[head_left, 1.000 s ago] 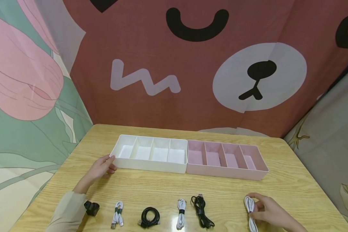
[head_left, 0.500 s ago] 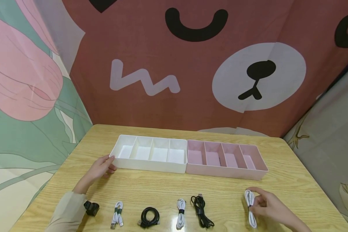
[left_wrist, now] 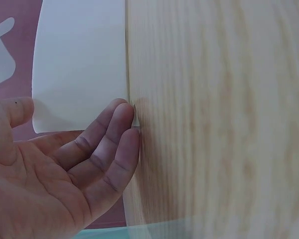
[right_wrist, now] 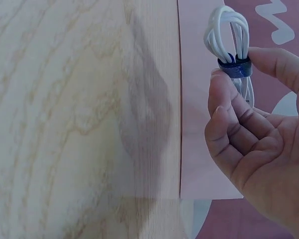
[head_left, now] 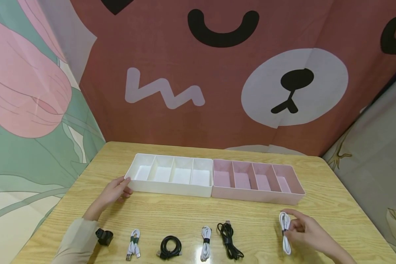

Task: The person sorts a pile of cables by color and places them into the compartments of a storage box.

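Observation:
A white divided storage box [head_left: 173, 188] stands on the table, end to end with a pink one [head_left: 259, 196]. My left hand [head_left: 115, 190] grips the white box's near left corner. In the left wrist view the thumb lies at the rim, and the lower fingers [left_wrist: 102, 149] bend beside the box wall [left_wrist: 82, 59] close to the table. My right hand [head_left: 305, 231] pinches a coiled white cable [head_left: 285, 234] between thumb and fingers, held upright at the front right. A dark strap [right_wrist: 235, 67] binds this coil at its middle.
Along the front lie a black adapter [head_left: 104, 237], a white cable with a green tie [head_left: 134, 244], a round black coil [head_left: 165, 253], another white cable [head_left: 206, 245] and a long black one [head_left: 229, 242]. A printed bear curtain [head_left: 184, 128] hangs behind the table [head_left: 184, 212].
My right hand has lifted the coiled white cable, and it has moved up and slightly away from the table's front. The left hand stays at the box corner.

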`<state>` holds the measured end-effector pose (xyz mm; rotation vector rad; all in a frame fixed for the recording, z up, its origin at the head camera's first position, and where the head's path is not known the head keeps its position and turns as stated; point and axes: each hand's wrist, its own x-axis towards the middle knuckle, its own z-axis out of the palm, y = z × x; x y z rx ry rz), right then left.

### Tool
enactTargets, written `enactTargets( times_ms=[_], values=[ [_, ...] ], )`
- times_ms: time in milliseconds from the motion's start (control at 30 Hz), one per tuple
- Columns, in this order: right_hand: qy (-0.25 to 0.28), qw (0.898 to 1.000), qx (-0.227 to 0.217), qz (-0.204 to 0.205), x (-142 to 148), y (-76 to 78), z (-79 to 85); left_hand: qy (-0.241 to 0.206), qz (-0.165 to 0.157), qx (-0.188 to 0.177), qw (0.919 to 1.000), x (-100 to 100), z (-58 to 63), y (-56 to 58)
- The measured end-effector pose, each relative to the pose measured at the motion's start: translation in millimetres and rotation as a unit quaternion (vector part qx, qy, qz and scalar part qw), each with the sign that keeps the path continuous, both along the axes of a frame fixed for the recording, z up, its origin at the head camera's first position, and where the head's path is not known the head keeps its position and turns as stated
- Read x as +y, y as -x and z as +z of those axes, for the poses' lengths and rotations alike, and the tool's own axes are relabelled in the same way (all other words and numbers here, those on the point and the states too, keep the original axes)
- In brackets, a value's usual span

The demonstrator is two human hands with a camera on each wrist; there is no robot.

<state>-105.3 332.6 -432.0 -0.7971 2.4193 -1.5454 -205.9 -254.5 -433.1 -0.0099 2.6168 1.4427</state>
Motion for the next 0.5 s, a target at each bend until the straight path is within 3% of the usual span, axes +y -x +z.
enactTargets(
  times_ms=[200,500],
  values=[
    [0.003,1.000,0.023,-0.006,-2.9,0.9,3.8,0.002,0.001,-0.001,1.0000,0.1,-0.2,0.3],
    [0.003,0.999,0.008,-0.033,-2.3,3.2,8.5,0.004,0.001,-0.007,1.0000,-0.1,-0.1,0.8]
  ],
)
